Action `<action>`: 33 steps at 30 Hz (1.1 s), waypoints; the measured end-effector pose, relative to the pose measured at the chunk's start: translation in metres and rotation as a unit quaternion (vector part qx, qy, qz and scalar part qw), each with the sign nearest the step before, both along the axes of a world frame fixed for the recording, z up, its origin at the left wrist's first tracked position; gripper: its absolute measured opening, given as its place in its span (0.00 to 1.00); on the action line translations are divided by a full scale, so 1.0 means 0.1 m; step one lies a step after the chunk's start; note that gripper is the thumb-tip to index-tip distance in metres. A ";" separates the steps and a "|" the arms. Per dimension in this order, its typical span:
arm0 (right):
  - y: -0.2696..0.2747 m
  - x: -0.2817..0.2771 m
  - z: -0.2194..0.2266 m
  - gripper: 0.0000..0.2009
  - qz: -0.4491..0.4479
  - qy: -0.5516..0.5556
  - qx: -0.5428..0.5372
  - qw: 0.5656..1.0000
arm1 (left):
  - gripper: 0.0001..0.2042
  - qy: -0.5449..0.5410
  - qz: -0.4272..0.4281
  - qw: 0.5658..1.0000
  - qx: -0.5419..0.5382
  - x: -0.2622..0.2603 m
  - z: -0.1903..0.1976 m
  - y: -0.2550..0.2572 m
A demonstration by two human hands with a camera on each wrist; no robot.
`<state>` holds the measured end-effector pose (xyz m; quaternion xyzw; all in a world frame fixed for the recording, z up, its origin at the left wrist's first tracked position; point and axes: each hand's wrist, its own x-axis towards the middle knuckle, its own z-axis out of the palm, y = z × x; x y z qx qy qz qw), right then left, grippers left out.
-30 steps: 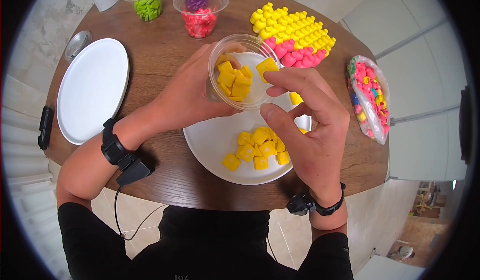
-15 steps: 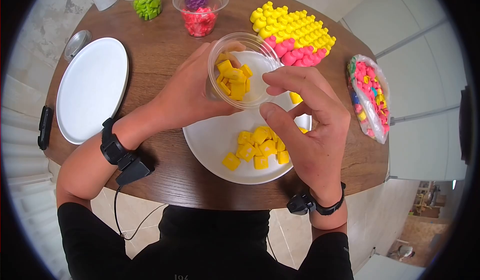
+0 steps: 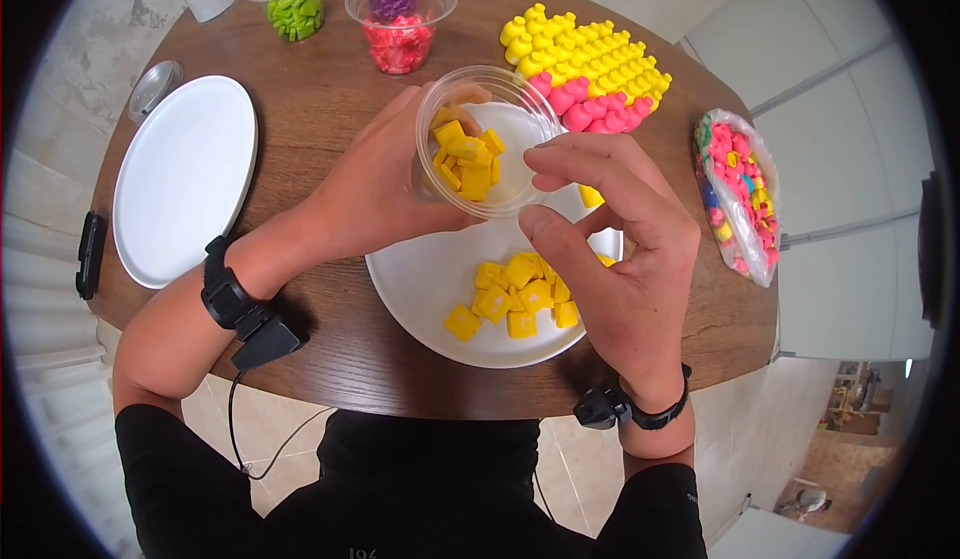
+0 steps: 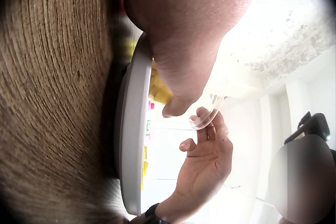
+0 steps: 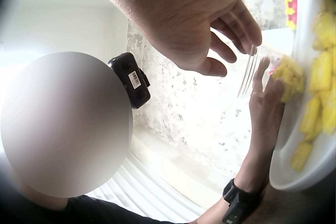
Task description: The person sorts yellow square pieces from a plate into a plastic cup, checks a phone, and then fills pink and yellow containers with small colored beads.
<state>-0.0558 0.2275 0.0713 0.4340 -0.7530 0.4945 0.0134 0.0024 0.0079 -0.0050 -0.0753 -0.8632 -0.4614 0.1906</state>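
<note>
My left hand (image 3: 385, 174) grips a clear plastic cup (image 3: 515, 191) from its left side, tilted above the white plate (image 3: 420, 324). Yellow square pieces (image 3: 470, 164) lie inside the cup. At the cup's right rim my right hand (image 3: 640, 249) is held with fingers bent and thumb apart, nothing between them. More yellow pieces (image 3: 520, 289) are heaped on the plate below. In the right wrist view the right hand (image 5: 194, 19) hovers beside the cup, and the left hand (image 5: 265, 124) holds it.
An empty white oval plate (image 3: 185, 184) stands at the left. Cups of green pieces (image 3: 296, 9) and red pieces (image 3: 400, 44) are at the back. Yellow and pink bottle-shaped pieces (image 3: 590, 59) stand behind the hands, with a bag of colourful pieces (image 3: 740, 194) at the right.
The yellow piece that my right fingers pinched at the cup's rim is out of them, and the pieces in the cup lie differently. Both hands have hardly moved.
</note>
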 end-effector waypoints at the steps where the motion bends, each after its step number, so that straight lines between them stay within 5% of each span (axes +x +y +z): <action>1: 0.00 0.00 0.00 0.14 0.000 0.000 0.000 1.000 | 0.46 0.000 0.000 1.000 0.000 0.00 0.00 0.00; 33: 0.01 0.03 0.03 0.14 -0.009 -0.017 0.020 1.000 | 0.46 0.017 -0.005 1.000 0.005 -0.01 -0.03 -0.01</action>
